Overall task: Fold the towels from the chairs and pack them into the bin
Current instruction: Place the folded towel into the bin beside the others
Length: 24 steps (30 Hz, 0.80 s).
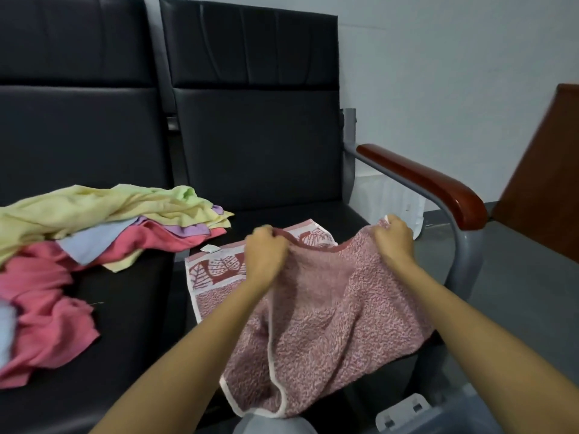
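Observation:
A pink speckled towel (326,311) with a leaf-pattern border lies on the seat of the right black chair (260,151), its near end hanging over the seat's front. My left hand (264,253) grips its far edge at the left, and my right hand (393,239) grips the same edge at the right, lifting it off the seat. On the left chair (75,136) sits a loose pile of towels (103,220): yellow on top, then lilac, pale blue and coral pink. A corner of the grey plastic bin (438,415) shows at the bottom right.
The right chair has a grey metal armrest with a red-brown wooden top (426,180) close to my right hand. A brown wooden panel (545,177) stands at the far right. A white object (394,198) stands on the grey floor behind the armrest.

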{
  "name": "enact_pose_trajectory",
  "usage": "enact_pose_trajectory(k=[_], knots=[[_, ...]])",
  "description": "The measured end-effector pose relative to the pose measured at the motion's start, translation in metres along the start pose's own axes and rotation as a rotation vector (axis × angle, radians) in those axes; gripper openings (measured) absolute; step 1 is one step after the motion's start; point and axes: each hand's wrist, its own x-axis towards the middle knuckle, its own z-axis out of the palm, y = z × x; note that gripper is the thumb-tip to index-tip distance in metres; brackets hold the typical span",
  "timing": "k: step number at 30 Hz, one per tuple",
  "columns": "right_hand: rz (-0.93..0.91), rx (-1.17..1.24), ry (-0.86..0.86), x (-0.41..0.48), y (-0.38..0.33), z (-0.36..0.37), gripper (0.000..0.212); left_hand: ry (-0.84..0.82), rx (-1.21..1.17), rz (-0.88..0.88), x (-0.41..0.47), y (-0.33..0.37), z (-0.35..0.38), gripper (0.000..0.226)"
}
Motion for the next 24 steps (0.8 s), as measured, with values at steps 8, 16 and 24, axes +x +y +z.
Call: enact_pose_trajectory(k=[8, 16, 24], knots=[[-0.133, 0.054, -0.004, 0.037, -0.057, 0.061, 0.025, 0.325, -0.058, -0.173, 0.072, -0.048, -0.067, 0.027], [0.060, -0.465, -0.421, 0.053, -0.016, 0.123, 0.070, -0.003, 0.278, -0.235, 0.102, -0.128, -0.045, 0.044], [-0.206, -0.621, -0.355, 0.010, -0.011, 0.102, 0.057, -0.018, 0.256, -0.516, 0.079, -0.133, -0.062, 0.062]])
